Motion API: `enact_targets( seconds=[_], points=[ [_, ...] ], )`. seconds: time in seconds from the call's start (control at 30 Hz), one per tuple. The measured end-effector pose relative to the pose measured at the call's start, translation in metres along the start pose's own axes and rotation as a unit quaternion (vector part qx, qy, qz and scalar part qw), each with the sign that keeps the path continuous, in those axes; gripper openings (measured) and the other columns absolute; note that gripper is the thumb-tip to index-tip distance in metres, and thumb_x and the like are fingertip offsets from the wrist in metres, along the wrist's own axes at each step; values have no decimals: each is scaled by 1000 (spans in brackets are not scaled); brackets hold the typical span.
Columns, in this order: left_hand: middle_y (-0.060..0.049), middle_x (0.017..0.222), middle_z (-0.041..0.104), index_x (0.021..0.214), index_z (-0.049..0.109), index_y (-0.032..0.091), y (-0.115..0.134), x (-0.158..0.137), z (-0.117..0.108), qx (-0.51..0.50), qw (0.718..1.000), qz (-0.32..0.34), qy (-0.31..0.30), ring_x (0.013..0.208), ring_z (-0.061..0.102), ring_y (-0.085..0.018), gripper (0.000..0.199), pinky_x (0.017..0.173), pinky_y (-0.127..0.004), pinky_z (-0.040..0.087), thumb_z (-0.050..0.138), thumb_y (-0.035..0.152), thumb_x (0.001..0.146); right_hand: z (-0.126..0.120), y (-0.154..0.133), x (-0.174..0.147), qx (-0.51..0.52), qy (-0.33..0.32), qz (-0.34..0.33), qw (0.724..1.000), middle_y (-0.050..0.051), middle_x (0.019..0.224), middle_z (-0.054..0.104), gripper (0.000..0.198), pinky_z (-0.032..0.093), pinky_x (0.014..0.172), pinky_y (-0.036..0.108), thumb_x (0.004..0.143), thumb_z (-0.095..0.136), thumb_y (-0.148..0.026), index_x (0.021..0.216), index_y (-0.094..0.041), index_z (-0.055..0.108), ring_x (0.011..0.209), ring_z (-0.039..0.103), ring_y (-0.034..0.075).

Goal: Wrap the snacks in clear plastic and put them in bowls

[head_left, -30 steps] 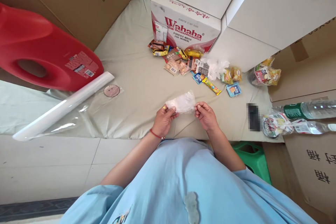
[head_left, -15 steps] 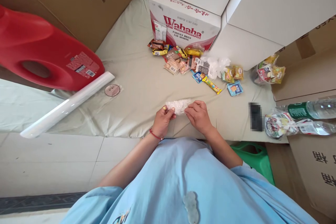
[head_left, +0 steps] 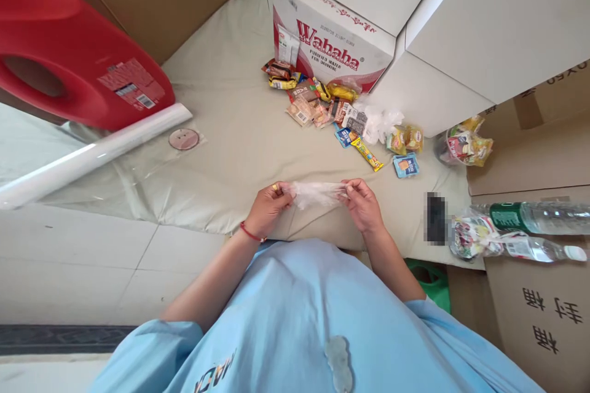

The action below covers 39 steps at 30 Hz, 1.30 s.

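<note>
A clear, crumpled plastic bag (head_left: 316,194) is stretched sideways between my hands above the cloth-covered surface (head_left: 239,135). My left hand (head_left: 271,204) pinches its left end between thumb and fingers. At the other end, my right hand (head_left: 362,201) grips the plastic in the same way. Beyond them lie a yellow snack stick (head_left: 367,155), a blue snack packet (head_left: 406,166) and a heap of small wrapped snacks (head_left: 318,98). Whitish plastic bags (head_left: 381,125) rest at the heap's right side.
A red jug (head_left: 92,61) and a long white roll (head_left: 96,153) lie at left. The Wahaba-style water carton (head_left: 332,43) stands behind the snacks. At right are a pixelated dark item (head_left: 436,218), plastic bottles (head_left: 548,217) and a snack-filled tub (head_left: 463,142).
My hands have moved apart, pulling the bunched plastic out longer and thinner between them. The camera view has shifted slightly.
</note>
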State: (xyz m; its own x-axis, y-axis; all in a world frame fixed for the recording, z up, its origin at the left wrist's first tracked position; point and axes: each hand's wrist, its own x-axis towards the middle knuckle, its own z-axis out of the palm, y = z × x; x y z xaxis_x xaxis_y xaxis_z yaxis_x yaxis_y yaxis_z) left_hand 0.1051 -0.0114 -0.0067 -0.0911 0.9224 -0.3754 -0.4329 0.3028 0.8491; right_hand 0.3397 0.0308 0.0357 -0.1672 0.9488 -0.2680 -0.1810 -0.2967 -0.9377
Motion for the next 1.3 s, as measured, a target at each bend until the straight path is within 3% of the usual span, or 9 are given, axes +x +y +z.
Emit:
enact_targets(
  seconds=[0.13,0.43,0.57,0.67,0.73,0.87,1.1,1.2,1.3],
  points=[
    [5,64,55,78,65,18,5,-1,-7,-9,1000,-13,6,59,49,-9,38,58,-24,39,90,39,60,-5,0,1,81,-22,97,992,-2,84,70,34,48,53,20,74,89,-40,85,-23,62,60,54,9],
    [2,85,64,92,63,20,6,2,-17,84,988,70,113,70,57,-12,42,65,-25,45,87,39,63,11,-1,-4,173,-11,51,984,-3,82,64,23,45,54,18,81,82,-28,88,-23,61,59,47,7],
    [-2,86,66,92,62,20,12,-8,-3,121,992,36,-17,79,65,-18,38,68,-29,52,77,53,79,22,-3,-6,242,-30,53,968,-3,77,57,20,41,50,16,82,79,-22,87,-22,60,58,42,7],
    [-8,108,71,106,65,20,9,-10,20,91,989,-6,-120,96,68,-22,50,79,-34,55,82,55,75,39,-1,-8,300,-48,78,949,-4,72,47,18,38,46,15,84,75,-18,84,-22,57,56,38,7],
    [-7,105,72,106,67,19,7,-7,31,51,985,-22,-161,93,67,-21,53,80,-33,54,86,54,71,48,-1,-8,333,-59,86,937,-5,71,42,19,38,46,13,83,74,-17,83,-21,56,57,37,7],
    [0,75,66,78,66,18,9,6,26,-11,993,-6,-116,73,59,-14,38,74,-29,48,86,51,73,46,-7,-7,364,-60,75,926,-5,71,40,19,39,46,12,84,71,-12,83,-21,54,56,37,7],
    [-1,95,67,86,66,20,20,15,3,-29,996,-14,-77,84,63,-13,33,76,-26,49,89,36,68,17,-15,-8,407,-44,51,911,-7,67,38,24,34,39,9,86,67,-7,83,-22,48,51,34,6],
    [-4,107,70,104,68,21,17,15,20,13,994,-23,-103,85,64,-15,50,73,-26,50,91,34,61,22,-6,-12,422,-88,73,899,-7,64,37,29,28,35,8,85,68,-10,81,-23,43,50,32,7],
    [-6,101,74,100,71,19,13,16,38,26,984,-19,-174,88,65,-20,47,74,-28,50,90,41,63,31,0,-15,418,-136,99,893,-8,63,35,33,22,33,7,83,73,-13,82,-24,42,49,29,7]
  ],
)
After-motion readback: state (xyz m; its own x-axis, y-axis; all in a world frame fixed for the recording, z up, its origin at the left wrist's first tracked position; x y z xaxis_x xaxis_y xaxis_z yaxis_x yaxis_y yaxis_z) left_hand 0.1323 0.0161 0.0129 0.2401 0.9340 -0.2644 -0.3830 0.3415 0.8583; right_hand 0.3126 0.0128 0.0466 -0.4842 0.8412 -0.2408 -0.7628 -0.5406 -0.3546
